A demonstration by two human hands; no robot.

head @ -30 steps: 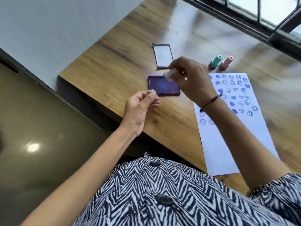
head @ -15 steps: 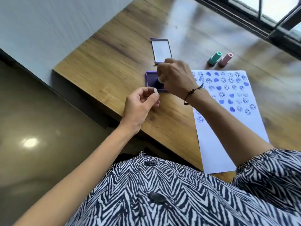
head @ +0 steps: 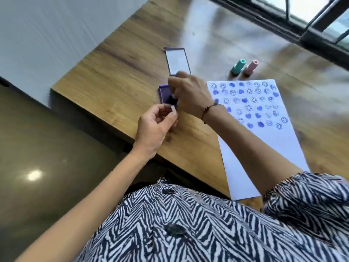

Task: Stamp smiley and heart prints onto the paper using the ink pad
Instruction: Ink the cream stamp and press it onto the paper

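My right hand (head: 190, 93) is closed on a small white stamp (head: 174, 96) and presses it down on the purple ink pad (head: 164, 93), which it mostly covers. Just in front of the pad, my left hand (head: 154, 125) pinches a second small white stamp (head: 173, 109) above the table's near edge. To the right lies the white paper (head: 264, 148), its far half filled with rows of blue smiley and heart prints (head: 251, 103).
The ink pad's lid (head: 177, 60) lies open side up behind the pad. A teal stamp (head: 238, 67) and a pink stamp (head: 250, 68) stand beyond the paper. The wooden table (head: 117, 80) ends at left over the floor. A window frame runs along the far right.
My right hand has come down from above the ink pad onto it with the stamp. My left hand has stayed in place with its stamp.
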